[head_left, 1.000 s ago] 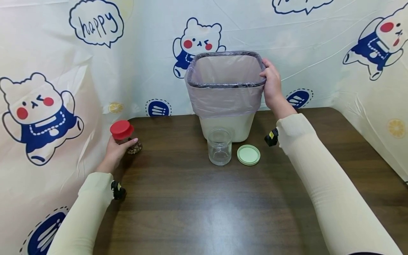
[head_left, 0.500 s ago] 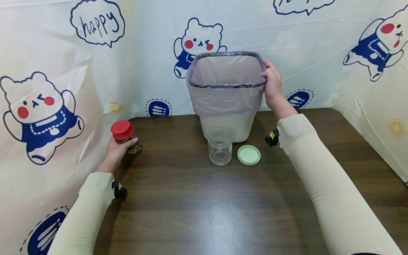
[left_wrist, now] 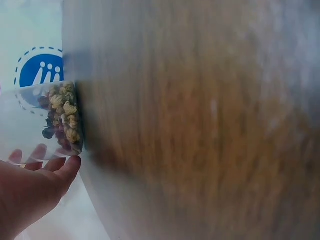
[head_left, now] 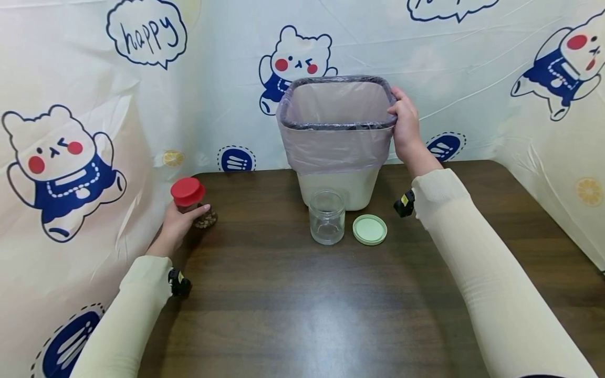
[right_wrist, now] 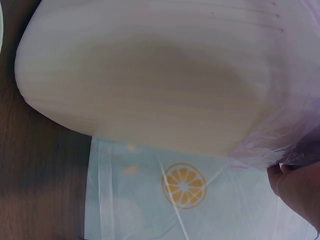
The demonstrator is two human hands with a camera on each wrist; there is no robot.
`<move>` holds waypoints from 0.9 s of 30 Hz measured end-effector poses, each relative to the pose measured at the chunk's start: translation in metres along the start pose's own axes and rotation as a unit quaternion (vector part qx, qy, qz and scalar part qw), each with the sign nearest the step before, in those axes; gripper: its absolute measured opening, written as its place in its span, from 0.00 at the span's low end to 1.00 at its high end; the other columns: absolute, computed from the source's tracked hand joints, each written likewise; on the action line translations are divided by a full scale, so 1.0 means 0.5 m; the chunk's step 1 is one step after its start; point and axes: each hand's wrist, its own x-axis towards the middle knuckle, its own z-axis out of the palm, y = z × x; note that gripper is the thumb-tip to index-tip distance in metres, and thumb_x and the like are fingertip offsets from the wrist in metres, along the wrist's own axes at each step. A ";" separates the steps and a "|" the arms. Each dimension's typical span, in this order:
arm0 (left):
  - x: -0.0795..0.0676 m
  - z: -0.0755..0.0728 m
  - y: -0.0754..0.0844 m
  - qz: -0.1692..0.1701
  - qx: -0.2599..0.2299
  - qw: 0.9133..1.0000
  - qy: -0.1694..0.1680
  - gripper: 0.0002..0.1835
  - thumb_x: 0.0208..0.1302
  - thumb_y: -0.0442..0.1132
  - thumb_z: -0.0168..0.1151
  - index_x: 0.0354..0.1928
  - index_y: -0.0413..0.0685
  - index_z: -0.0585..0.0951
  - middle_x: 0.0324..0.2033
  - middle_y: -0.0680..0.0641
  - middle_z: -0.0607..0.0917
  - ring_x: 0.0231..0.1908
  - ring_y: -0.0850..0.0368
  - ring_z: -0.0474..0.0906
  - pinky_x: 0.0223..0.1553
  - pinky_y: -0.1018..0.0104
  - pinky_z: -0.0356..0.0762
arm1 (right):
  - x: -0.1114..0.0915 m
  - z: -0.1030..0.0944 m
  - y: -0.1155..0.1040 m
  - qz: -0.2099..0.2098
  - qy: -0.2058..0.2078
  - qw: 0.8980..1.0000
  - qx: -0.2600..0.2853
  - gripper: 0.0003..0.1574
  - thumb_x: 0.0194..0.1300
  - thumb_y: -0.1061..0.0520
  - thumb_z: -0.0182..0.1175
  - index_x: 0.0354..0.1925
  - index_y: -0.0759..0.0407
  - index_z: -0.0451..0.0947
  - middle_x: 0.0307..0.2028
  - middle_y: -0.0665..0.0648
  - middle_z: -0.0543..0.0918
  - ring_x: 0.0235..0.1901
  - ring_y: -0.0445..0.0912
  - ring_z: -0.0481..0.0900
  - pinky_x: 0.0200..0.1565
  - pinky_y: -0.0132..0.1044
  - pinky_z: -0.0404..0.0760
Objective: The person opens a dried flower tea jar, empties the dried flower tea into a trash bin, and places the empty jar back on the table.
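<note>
At the table's left side my left hand (head_left: 178,223) grips a clear jar with a red lid (head_left: 187,191). Dried flowers (left_wrist: 64,117) fill the bottom of that jar in the left wrist view, where the fingers (left_wrist: 64,172) lie along its wall. My right hand (head_left: 405,123) holds the right rim of a cream trash bin (head_left: 331,186), fingers partly hidden behind it. A purple plastic bag (head_left: 337,149) lines the bin and folds over its rim. In front of the bin stands a lidless glass jar (head_left: 327,218), with a pale green lid (head_left: 369,229) lying to its right.
The dark wooden table (head_left: 302,304) meets a printed cloth backdrop (head_left: 208,63) at its back and left. The bin stands near the back edge, with the glass jar close before it. A small black camera sits on each wrist.
My left hand has shifted slightly to the right with the red-lidded jar in its grip. The right hand still holds the bin's rim, and the glass jar and green lid stay put.
</note>
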 end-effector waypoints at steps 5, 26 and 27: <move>-0.008 0.012 0.011 0.002 -0.001 1.000 -0.010 0.48 0.61 0.49 0.68 0.74 0.44 0.51 0.69 0.38 0.62 0.66 0.41 0.60 0.65 0.46 0.58 | 0.000 -0.003 -0.001 0.006 -0.002 1.000 -0.001 0.39 0.64 0.61 0.36 0.73 0.58 0.56 0.72 0.49 0.56 0.67 0.41 0.55 0.59 0.28 0.59; -0.029 0.068 0.047 0.030 0.001 0.998 -0.056 0.45 0.59 0.47 0.71 0.71 0.43 0.56 0.64 0.37 0.67 0.63 0.41 0.62 0.64 0.45 0.58 | -0.007 -0.017 0.005 -0.003 -0.036 0.999 0.005 0.35 0.71 0.56 0.39 0.74 0.57 0.53 0.73 0.51 0.55 0.69 0.45 0.55 0.65 0.31 0.56; -0.031 0.071 0.049 0.030 0.001 0.998 -0.059 0.44 0.59 0.47 0.71 0.71 0.43 0.57 0.64 0.37 0.67 0.63 0.41 0.62 0.65 0.45 0.58 | -0.008 -0.018 0.005 -0.004 -0.039 0.999 0.005 0.35 0.72 0.56 0.39 0.74 0.57 0.53 0.73 0.51 0.55 0.69 0.45 0.55 0.65 0.31 0.56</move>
